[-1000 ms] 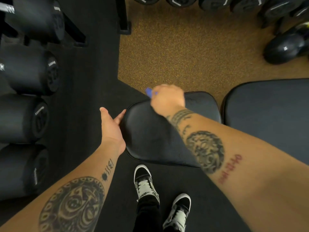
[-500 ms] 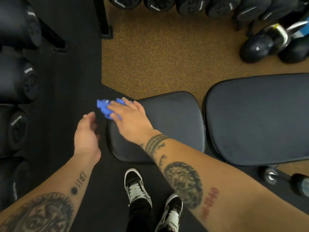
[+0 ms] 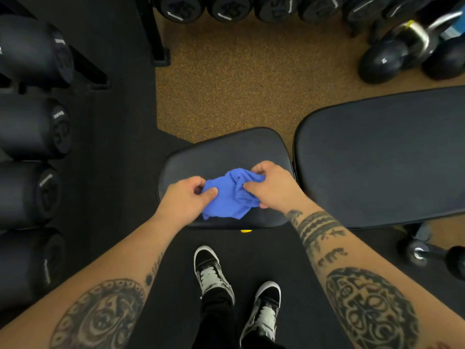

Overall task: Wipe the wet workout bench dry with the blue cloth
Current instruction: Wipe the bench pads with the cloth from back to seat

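Note:
The black padded workout bench shows two parts: a small seat pad [image 3: 226, 149] in the middle and a long back pad [image 3: 382, 159] to its right. A crumpled blue cloth [image 3: 227, 200] hangs just above the seat pad's near half. My left hand [image 3: 186, 195] pinches the cloth's left edge between thumb and fingers. My right hand [image 3: 271, 185] grips its right side with curled fingers. Both hands hold the cloth bunched between them. I cannot tell any wet patches on the pads.
Black dumbbells [image 3: 32, 127] line a rack on the left and another rack [image 3: 226, 6] runs along the top. Kettlebells [image 3: 387, 59] stand at the upper right. The bench's wheel [image 3: 420, 253] is at the lower right. My two shoes [image 3: 211, 270] stand on black matting below the seat pad.
My right hand has drawn the cloth from the seat pad's left edge back to its near middle. My left hand came in and took hold of the cloth's left edge.

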Available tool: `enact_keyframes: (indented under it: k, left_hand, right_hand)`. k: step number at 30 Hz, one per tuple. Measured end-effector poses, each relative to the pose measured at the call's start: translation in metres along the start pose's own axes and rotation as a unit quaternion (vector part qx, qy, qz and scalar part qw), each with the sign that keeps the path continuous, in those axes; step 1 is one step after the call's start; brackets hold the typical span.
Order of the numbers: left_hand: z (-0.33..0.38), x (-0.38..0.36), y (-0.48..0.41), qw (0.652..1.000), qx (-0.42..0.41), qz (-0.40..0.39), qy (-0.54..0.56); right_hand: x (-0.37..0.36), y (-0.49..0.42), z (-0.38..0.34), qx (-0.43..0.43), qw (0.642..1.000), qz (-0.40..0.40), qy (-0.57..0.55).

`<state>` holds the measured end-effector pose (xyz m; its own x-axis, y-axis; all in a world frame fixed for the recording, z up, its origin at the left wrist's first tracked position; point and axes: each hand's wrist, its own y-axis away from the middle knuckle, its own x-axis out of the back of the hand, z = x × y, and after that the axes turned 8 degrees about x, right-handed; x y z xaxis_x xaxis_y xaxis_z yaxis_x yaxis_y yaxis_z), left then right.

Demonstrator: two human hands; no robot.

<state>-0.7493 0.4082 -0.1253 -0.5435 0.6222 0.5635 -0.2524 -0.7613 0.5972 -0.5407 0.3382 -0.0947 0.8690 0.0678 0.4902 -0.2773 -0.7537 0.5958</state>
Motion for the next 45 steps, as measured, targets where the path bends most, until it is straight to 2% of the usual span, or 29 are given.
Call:
enact_keyframes:
  k: [1,2,3,4,5,7,9,12,15,18,20,22,24,27,30,32,34,36,38,43,45]
  left_hand:
    - [-0.005,-0.006,0.004,0.999,-0.015,0.035,-0.032]
    - [-0.009,-0.011,0.007,0.994,-0.027,0.093,-0.05]
    - [-0.011,-0.013,0.011,0.986,-0.019,0.152,-0.061]
    - [-0.011,-0.014,0.013,0.978,0.006,0.196,-0.071]
    - [-0.012,-0.014,0.012,0.974,0.035,0.206,-0.084]
    - [-0.015,-0.016,0.005,0.979,0.067,0.165,-0.096]
    - [-0.016,-0.018,-0.002,0.986,0.073,0.137,-0.061]
    - [-0.008,-0.019,-0.009,0.981,0.087,0.17,-0.011]
    - [0.009,-0.018,-0.02,0.977,0.053,0.205,-0.011]
    - [0.032,-0.015,-0.032,0.98,0.004,0.201,0.001]
    - [0.053,-0.016,-0.036,0.982,-0.034,0.185,0.025]
    - [0.081,-0.022,-0.04,0.982,-0.076,0.165,0.053]
    - [0.115,-0.038,-0.041,0.983,-0.09,0.112,0.114]
    - [0.181,-0.077,-0.037,0.973,-0.09,-0.048,0.208]
    - [0.246,-0.128,-0.023,0.945,-0.063,-0.216,0.237]
    - [0.287,-0.168,-0.005,0.955,-0.07,-0.254,0.139]
    - [0.322,-0.216,0.013,0.966,-0.101,-0.231,0.048]
    - [0.355,-0.271,0.032,0.967,-0.127,-0.222,0.011]
    - [0.387,-0.334,0.056,0.959,-0.15,-0.24,-0.021]
    - [0.451,-0.509,0.122,0.917,-0.238,-0.315,-0.064]
    - [0.459,-0.559,0.133,0.907,-0.244,-0.333,-0.083]
  right_hand:
    - [-0.011,0.007,0.007,0.031,0.99,0.086,0.106]
    - [-0.026,0.015,0.012,0.073,0.964,0.162,0.2]
    - [-0.043,0.024,0.011,0.11,0.94,0.203,0.252]
    - [-0.063,0.03,0.008,0.14,0.932,0.199,0.271]
    - [-0.083,0.034,0.006,0.159,0.933,0.16,0.281]
    - [-0.118,0.027,0.009,0.16,0.927,0.103,0.323]
    - [-0.127,0.008,0.013,0.148,0.922,0.108,0.342]
    - [-0.109,-0.026,0.021,0.195,0.904,0.116,0.363]
    - [-0.071,-0.056,0.025,0.247,0.875,0.096,0.405]
    - [-0.032,-0.085,0.022,0.222,0.889,0.109,0.386]
    - [-0.003,-0.097,0.02,0.169,0.92,0.127,0.33]
    - [0.031,-0.098,0.023,0.121,0.966,0.164,0.157]
    - [0.065,-0.081,0.03,0.12,0.969,0.211,-0.04]
    - [0.107,-0.038,0.049,0.096,0.918,0.261,-0.282]
    - [0.143,0.0,0.093,0.068,0.826,0.229,-0.51]
    - [0.174,0.028,0.138,0.062,0.79,0.246,-0.558]
    - [0.207,0.056,0.195,0.045,0.761,0.274,-0.587]
    - [0.239,0.085,0.258,0.033,0.73,0.287,-0.62]
    - [0.273,0.118,0.317,0.035,0.711,0.312,-0.629]
    - [0.345,0.19,0.478,-0.043,0.645,0.482,-0.591]
    - [0.36,0.206,0.522,-0.06,0.64,0.505,-0.576]
